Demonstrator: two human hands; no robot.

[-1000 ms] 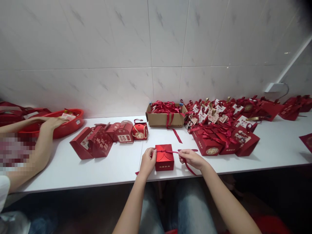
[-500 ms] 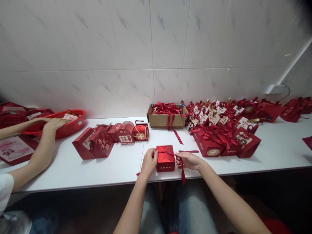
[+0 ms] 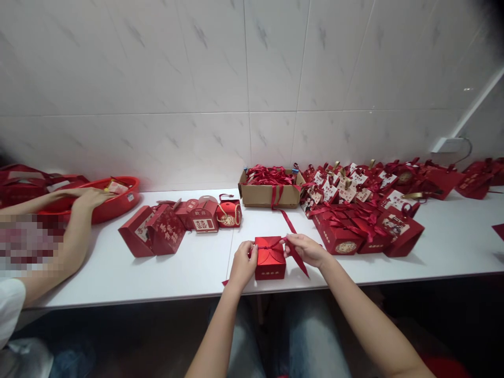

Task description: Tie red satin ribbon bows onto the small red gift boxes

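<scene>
A small red box (image 3: 270, 266) stands at the front edge of the white table, with a dark red ribbon (image 3: 301, 262) across its top. My left hand (image 3: 243, 262) is closed on the ribbon at the box's left side, with fingertips against the box. At the upper right corner of the box, my right hand (image 3: 305, 249) pinches the ribbon, whose loose end slants down to the right beneath the fingers. Another ribbon end pokes out left of my left wrist.
Behind the box, a cardboard tray (image 3: 252, 195) holds many red ribbons. Finished-looking red boxes (image 3: 338, 236) crowd the right side. Several gift boxes (image 3: 167, 229) stand left. A co-worker's hands reach into a red basin (image 3: 112, 207) at the far left. The table's front edge (image 3: 157, 300) is close.
My right hand has risen slightly with the ribbon, and its hanging end has swung up and right onto the table. My left hand stays at the box's left side.
</scene>
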